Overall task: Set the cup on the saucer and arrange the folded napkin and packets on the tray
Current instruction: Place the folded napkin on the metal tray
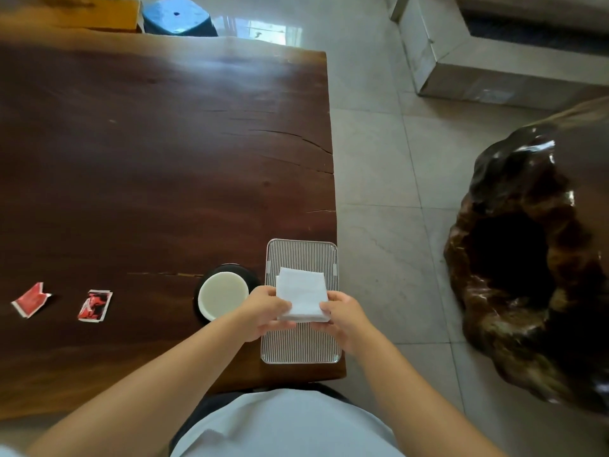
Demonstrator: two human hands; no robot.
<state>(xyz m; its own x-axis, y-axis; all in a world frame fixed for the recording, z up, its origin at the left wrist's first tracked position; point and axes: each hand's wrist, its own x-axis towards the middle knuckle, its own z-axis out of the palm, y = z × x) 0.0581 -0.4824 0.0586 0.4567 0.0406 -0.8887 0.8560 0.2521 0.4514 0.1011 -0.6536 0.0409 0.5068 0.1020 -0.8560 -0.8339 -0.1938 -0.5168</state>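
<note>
A white folded napkin (301,293) is held over the striped tray (301,255) at the table's near right corner. My left hand (263,311) grips its left edge and my right hand (344,315) grips its right edge. Just left of the tray, a pale cup (222,295) stands on a dark saucer (245,272). Two red packets lie on the wood far to the left: one (95,305) nearer the cup, the other (31,299) near the frame's left edge.
The dark wooden table (164,159) ends at its right edge beside the tray. A large glossy dark root stool (527,258) stands on the tiled floor to the right. A blue stool (178,16) is beyond the far edge.
</note>
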